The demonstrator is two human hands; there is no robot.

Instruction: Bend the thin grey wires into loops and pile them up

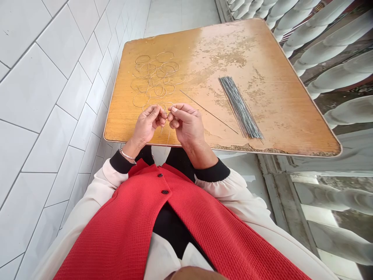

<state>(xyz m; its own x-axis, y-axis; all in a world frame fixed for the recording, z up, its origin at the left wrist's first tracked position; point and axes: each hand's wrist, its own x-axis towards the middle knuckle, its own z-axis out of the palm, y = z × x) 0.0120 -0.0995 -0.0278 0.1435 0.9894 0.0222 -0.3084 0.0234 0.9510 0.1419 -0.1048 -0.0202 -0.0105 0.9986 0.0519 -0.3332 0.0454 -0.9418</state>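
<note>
My left hand (147,125) and my right hand (189,123) meet over the near left edge of the table, fingertips almost touching. Both are closed in a pinch on a thin wire (169,135), whose fine end hangs below the fingers; the rest of it is mostly hidden. Just beyond my hands lie several loose wire rings (159,90), overlapping one another on the wood. A single straight wire (208,112) rests to the right of my right hand. Farther right is a bundle of straight grey wires (241,108), lying at a slant.
The wooden table (291,116) has a worn, peeling surface and a chipped near edge. A white tiled wall (43,97) runs close along the left. White balusters (332,50) stand along the right side.
</note>
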